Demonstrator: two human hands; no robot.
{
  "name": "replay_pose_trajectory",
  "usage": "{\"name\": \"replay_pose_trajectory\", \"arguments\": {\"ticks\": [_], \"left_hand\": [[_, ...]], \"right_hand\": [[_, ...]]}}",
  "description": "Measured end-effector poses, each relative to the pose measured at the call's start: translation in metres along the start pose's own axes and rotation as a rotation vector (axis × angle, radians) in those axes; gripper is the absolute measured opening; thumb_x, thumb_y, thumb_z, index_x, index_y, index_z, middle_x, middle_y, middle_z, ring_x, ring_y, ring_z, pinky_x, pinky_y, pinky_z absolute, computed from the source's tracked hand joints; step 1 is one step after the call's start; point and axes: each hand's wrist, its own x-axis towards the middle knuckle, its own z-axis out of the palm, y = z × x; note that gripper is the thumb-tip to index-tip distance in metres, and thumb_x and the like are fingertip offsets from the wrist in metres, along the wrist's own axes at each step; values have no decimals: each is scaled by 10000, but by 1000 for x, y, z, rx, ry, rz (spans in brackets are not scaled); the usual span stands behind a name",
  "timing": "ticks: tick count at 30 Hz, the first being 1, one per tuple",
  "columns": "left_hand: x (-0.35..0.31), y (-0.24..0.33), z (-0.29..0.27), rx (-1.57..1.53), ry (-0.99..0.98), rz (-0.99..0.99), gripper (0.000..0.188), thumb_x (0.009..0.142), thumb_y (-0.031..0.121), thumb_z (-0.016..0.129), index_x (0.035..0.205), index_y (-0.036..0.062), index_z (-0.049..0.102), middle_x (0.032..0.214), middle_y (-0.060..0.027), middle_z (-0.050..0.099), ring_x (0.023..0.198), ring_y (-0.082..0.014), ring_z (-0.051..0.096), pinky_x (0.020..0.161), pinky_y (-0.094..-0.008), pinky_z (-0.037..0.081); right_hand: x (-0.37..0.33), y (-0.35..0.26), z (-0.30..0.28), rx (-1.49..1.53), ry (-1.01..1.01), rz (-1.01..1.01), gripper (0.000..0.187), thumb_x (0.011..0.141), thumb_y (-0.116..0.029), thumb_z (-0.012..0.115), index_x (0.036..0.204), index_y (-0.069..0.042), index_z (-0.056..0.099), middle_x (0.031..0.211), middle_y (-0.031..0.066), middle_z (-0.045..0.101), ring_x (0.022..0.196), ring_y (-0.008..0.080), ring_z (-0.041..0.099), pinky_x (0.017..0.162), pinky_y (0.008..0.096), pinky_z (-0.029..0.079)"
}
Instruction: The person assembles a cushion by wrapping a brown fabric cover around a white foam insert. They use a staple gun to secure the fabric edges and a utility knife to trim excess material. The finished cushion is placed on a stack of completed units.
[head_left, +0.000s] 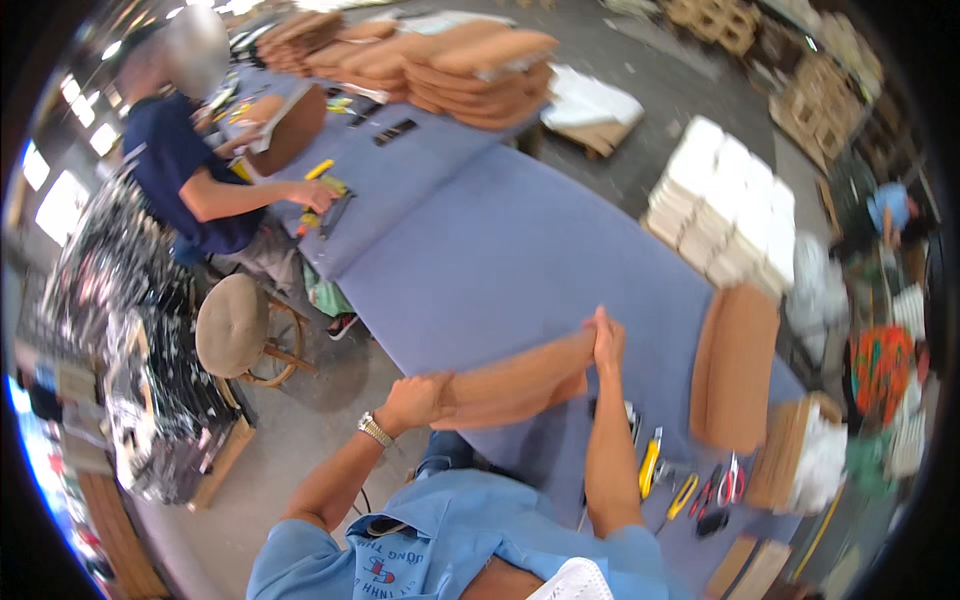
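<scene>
Over the near edge of the blue-covered table, I hold a brown curved upholstered panel (515, 385) by its two ends, and it is smeared by motion. My left hand (412, 402), with a metal watch on the wrist, is closed around its left end. At the opposite end my right hand (605, 345) grips the panel with the thumb pointing up. Beneath my right forearm lies a tool partly hidden by the arm. To the right of that arm are a yellow utility knife (650, 463), a second yellow cutter (683, 495) and red-handled pliers (732, 480).
A co-worker in dark blue (190, 170) holds a staple gun (338, 205) at the table's far left. Brown padded panels (480, 70) are piled at the far end; others (735, 365) stand at right. A round stool (235, 325) and a white stack (720, 200) flank the table.
</scene>
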Motion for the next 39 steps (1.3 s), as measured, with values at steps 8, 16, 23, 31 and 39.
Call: {"name": "replay_pose_trajectory", "arguments": {"ticks": [8, 16, 23, 31, 39], "left_hand": [[68, 108, 7, 9, -96, 77, 801, 968, 640, 582, 1477, 31, 477, 1194, -219, 711, 1002, -421, 717, 785, -519, 589], [143, 164, 29, 1, -178, 134, 635, 1043, 490, 521, 1394, -36, 457, 1147, -253, 697, 946, -459, 715, 744, -537, 589], [168, 218, 25, 30, -256, 184, 653, 1058, 355, 479, 1519, -77, 310, 1287, -331, 622, 1069, -512, 661, 914, -585, 529], [79, 109, 19, 11, -94, 87, 879, 892, 603, 688, 1495, 8, 452, 1206, -237, 706, 1038, -414, 716, 888, -504, 584], [-42, -24, 37, -143, 175, -53, 753, 710, 370, 928, 1329, 50, 643, 1184, -191, 731, 1085, -344, 716, 925, -434, 584]], "right_hand": [[-9, 10, 4, 275, 38, 156, 731, 1104, -536, 327, 943, 15, 779, 899, 123, 742, 872, 223, 663, 852, 354, 516], [-27, 3, 22, 376, 272, 26, 620, 1091, -407, 338, 881, 21, 734, 790, 127, 709, 803, 246, 658, 802, 387, 517], [-31, 28, 22, 655, 306, 198, 437, 1017, -371, 462, 814, -31, 647, 792, 46, 680, 782, 156, 615, 737, 344, 508], [-18, 46, 31, 435, 328, 49, 567, 1045, -409, 406, 742, -13, 676, 696, 56, 655, 659, 166, 594, 639, 335, 475], [-14, 63, 28, 504, 307, 110, 590, 1056, -431, 415, 721, -14, 665, 697, 73, 662, 674, 181, 609, 666, 340, 492]]}}
